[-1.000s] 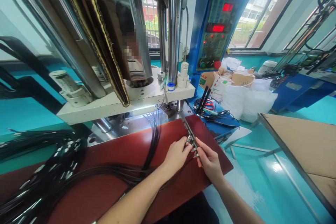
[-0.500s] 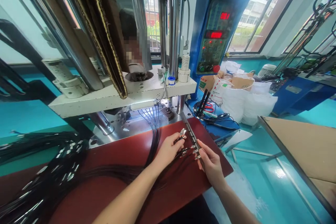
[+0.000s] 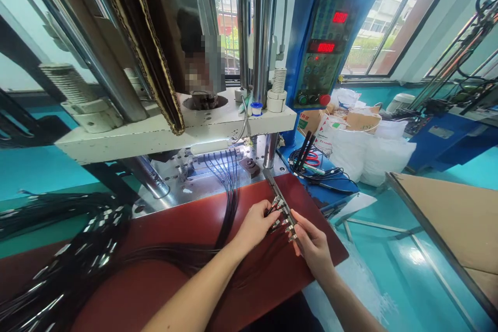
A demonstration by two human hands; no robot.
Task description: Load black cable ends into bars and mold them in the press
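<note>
My left hand (image 3: 257,225) pinches a black cable with a shiny metal connector (image 3: 277,201) at its end, right beside a narrow metal bar (image 3: 275,185). Several other connectors sit in a row along the bar's lower half, their black cables trailing left under my hand. The near end of the bar is gripped between thumb and fingers of my right hand (image 3: 314,244). Both hands are over a red-brown board (image 3: 175,290). My left fingers partly cover the connectors, so I cannot tell whether the pinched one touches the bar.
A press with a white plate (image 3: 218,132) stands behind the board, cables (image 3: 232,187) running out from beneath it. Bundled black cables (image 3: 93,249) lie at left. A blue control box (image 3: 330,36), white sacks (image 3: 350,150) and a cardboard-topped table (image 3: 447,218) are at right. A person is beyond the press.
My left hand has moved slightly right and down, bringing the pinched connector from a gap away to the bar's edge. My right hand keeps hold of the bar.
</note>
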